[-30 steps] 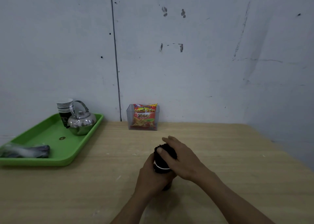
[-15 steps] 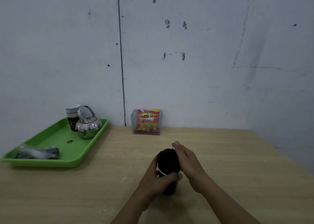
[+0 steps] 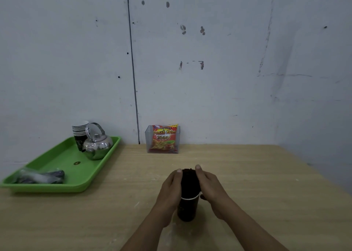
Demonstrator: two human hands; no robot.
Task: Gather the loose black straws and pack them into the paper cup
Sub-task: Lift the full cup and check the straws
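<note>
A black paper cup (image 3: 187, 209) with a white rim stands upright on the wooden table (image 3: 266, 184), near its front middle. A tight bundle of black straws (image 3: 189, 182) rises out of the cup. My left hand (image 3: 170, 190) presses flat against the bundle's left side. On the other side, my right hand (image 3: 210, 187) cups the bundle, its thumb tip at the top of the straws. The lower ends of the straws are hidden inside the cup.
A green tray (image 3: 57, 167) at the back left carries a stack of paper cups (image 3: 80, 134), a steel kettle (image 3: 97, 145) and a plastic bag (image 3: 39, 177). A clear box holding a snack packet (image 3: 163, 139) stands against the wall.
My left hand has slid up from the cup to the bundle's left side. My right hand has come off the top of the straws to the right side.
</note>
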